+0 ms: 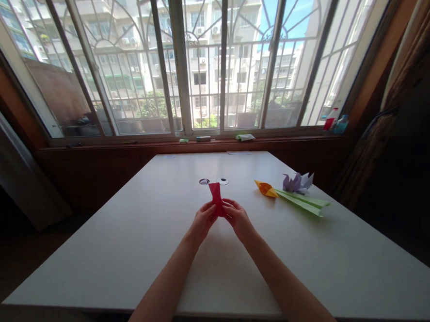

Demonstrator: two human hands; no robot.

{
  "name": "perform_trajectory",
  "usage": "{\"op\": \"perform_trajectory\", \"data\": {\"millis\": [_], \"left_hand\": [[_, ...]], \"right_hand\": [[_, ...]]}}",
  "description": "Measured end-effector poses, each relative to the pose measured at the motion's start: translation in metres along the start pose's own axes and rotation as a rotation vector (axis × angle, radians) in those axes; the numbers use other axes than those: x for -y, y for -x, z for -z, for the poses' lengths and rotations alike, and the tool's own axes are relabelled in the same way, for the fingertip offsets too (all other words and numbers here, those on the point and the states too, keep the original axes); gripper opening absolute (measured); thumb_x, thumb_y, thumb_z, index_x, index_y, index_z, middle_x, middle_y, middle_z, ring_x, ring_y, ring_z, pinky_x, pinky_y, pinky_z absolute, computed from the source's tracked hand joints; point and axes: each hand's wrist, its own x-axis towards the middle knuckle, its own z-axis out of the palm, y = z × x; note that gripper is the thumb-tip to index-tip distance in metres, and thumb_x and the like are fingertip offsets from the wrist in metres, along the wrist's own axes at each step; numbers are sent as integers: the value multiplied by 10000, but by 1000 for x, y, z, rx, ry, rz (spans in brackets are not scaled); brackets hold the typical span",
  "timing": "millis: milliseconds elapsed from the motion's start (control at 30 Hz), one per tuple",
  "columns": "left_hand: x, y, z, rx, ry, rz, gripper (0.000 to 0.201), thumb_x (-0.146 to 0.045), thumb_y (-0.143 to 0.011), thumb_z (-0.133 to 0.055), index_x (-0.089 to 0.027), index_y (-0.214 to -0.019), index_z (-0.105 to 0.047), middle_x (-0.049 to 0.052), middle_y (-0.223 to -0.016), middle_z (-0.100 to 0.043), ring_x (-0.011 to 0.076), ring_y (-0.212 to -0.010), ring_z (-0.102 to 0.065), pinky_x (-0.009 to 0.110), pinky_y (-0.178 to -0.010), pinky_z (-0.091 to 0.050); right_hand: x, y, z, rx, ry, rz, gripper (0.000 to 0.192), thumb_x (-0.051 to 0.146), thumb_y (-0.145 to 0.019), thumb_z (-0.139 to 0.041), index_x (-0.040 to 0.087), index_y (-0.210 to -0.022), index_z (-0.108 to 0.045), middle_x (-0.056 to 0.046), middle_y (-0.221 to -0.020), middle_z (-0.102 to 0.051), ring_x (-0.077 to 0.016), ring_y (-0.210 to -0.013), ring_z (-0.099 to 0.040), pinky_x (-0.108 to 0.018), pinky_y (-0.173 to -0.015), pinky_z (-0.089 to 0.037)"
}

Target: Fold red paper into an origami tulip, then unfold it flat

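Both of my hands hold a folded red paper piece point(216, 196) above the middle of the white table point(130, 243). My left hand point(203, 222) pinches its lower end from the left. From the right, my right hand point(236, 216) grips the same end. The paper stands up and leans away from me. Just beyond it, two round googly eyes point(213, 181) lie on the table.
To the right lie an orange folded paper point(266, 188), a green folded paper point(303, 202) and a purple origami flower point(298, 182). A window sill point(201, 141) with small items runs behind the table. Two bottles point(336, 122) stand at its right end, near a curtain point(397, 94).
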Motion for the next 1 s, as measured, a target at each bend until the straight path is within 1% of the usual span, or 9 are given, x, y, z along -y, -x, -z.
{"op": "perform_trajectory", "data": {"millis": [233, 433, 567, 667, 767, 867, 1000], "left_hand": [[-1, 2, 0, 27, -58, -45, 343, -155, -606, -686, -146, -940, -609, 50, -888, -648, 130, -836, -586, 263, -832, -400], [1, 3, -3, -9, -115, -52, 294, -169, -595, -687, -134, -883, -640, 64, -868, -653, 157, -825, -591, 311, -847, -401], [-1, 7, -13, -50, -156, -63, 289, -181, -578, -690, -124, -859, -656, 90, -888, -654, 207, -858, -590, 356, -850, -408], [-2, 10, -17, -70, -171, -63, 283, -184, -553, -705, -130, -828, -665, 84, -850, -659, 222, -846, -590, 371, -828, -418], [0, 8, -13, -97, -195, -44, 249, -198, -551, -709, -136, -788, -669, 82, -839, -655, 212, -825, -588, 362, -807, -418], [4, 3, -4, -176, -258, -20, 225, -215, -538, -718, -159, -750, -665, 69, -842, -648, 192, -795, -585, 338, -765, -411], [8, -1, 8, -193, -320, -5, 247, -241, -545, -712, -180, -778, -654, 57, -809, -645, 170, -787, -582, 306, -761, -376]], "right_hand": [[2, 3, 0, 3, 36, 33, 289, 183, -570, -675, 185, -850, -601, -24, -849, -653, -155, -798, -593, -290, -745, -450], [0, 5, -1, -80, 202, -4, 161, 260, -623, -629, 167, -753, -643, -38, -798, -658, -169, -809, -584, -307, -777, -437], [0, 5, -4, -76, 176, -20, 269, 400, -685, -563, 178, -800, -662, -43, -831, -661, -180, -820, -584, -313, -756, -448], [0, 5, -4, -21, 178, -18, 294, 415, -641, -620, 174, -803, -665, -46, -823, -666, -183, -816, -587, -307, -749, -447], [0, 4, -3, -33, 170, 17, 301, 394, -591, -672, 162, -781, -664, -42, -782, -670, -170, -766, -592, -294, -735, -446], [-1, 1, -1, -121, 136, 79, 323, 410, -568, -685, 159, -769, -659, -32, -762, -671, -165, -728, -594, -291, -715, -452], [0, -2, 1, -196, 73, 140, 342, 425, -549, -693, 168, -770, -643, -26, -758, -668, -173, -721, -601, -295, -685, -470]]}}
